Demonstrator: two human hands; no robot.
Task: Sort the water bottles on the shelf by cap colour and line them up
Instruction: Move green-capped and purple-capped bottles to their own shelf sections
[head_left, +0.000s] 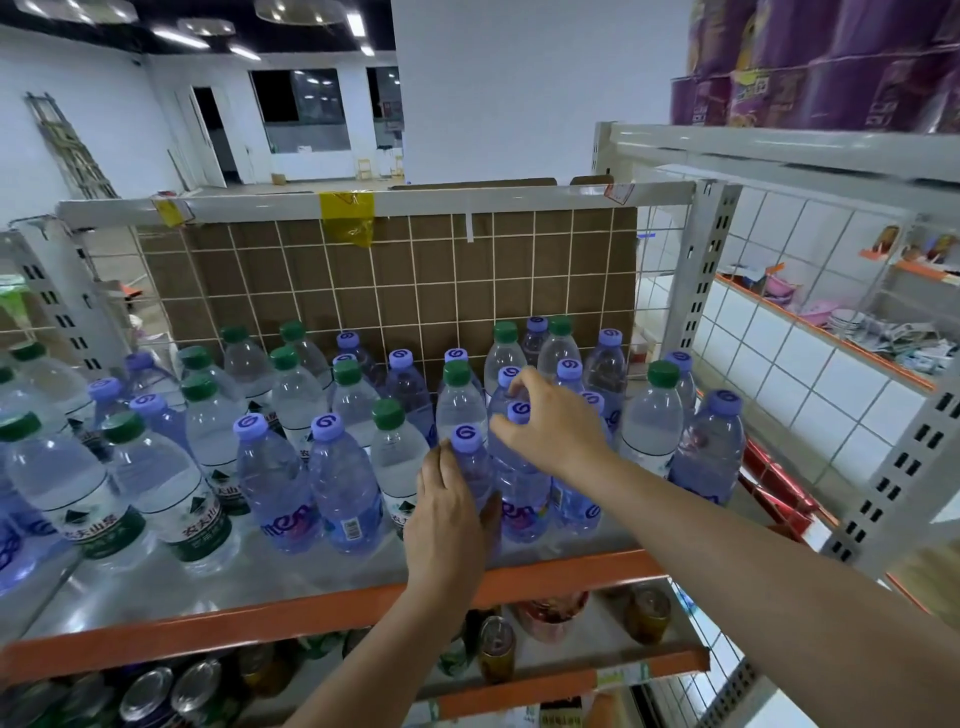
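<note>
Several water bottles stand mixed on the metal shelf (291, 577), some with green caps and green labels, others blue-tinted with purple caps. My left hand (447, 514) grips the body of a purple-cap bottle (466, 439) near the shelf's front. My right hand (550, 431) reaches over the bottle behind it, fingers curled round the neck of a purple-cap bottle (518, 411). A green-cap bottle (457, 375) stands just behind these two. More green-cap bottles (122, 428) crowd the left side.
A wire grid backed by brown cardboard (395, 280) closes the shelf's rear. An orange rail (322, 613) edges the front, with cans (496, 647) on the shelf below. A grey upright post (691, 270) stands at the right, and purple packs (831, 62) sit on the higher shelf.
</note>
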